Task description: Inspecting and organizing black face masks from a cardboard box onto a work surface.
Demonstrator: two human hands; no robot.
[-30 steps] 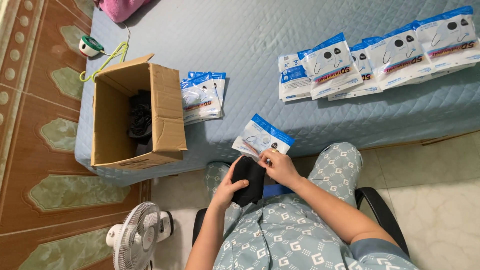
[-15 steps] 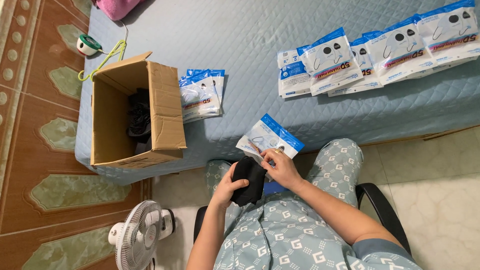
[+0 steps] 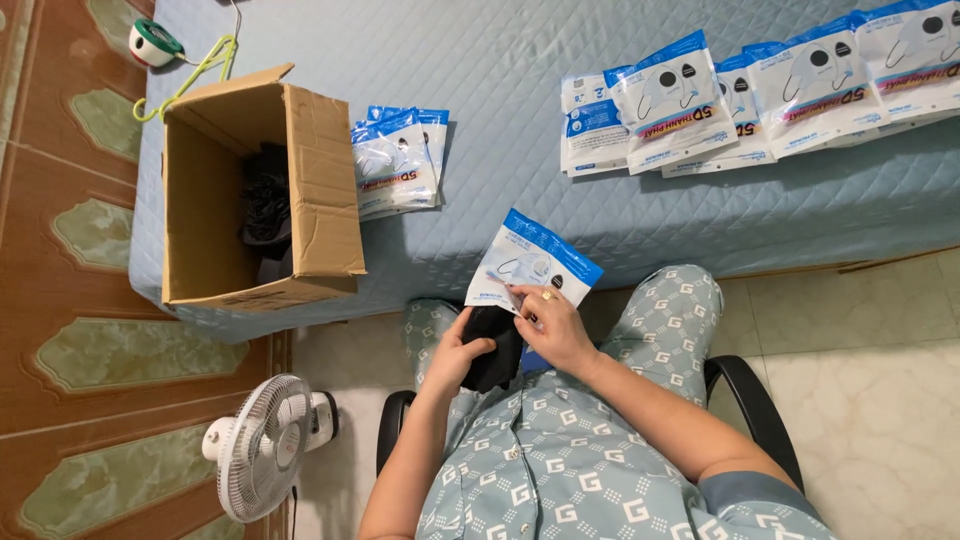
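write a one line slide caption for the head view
Seated at a blue quilted bed, left hand grips black masks while right hand holds a blue-and-white packet.

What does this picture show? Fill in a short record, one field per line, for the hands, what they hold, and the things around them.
Left hand: left hand grips a black bundle over the lap
Right hand: right hand pinches the lower edge of a blue and white packet
Box: open cardboard box on the bed, dark items inside
Small stack: small stack of packets beside the box
Long row: row of packets overlapping at the bed's far side
Bed: blue quilted bed
Floor: white fan beside the chair
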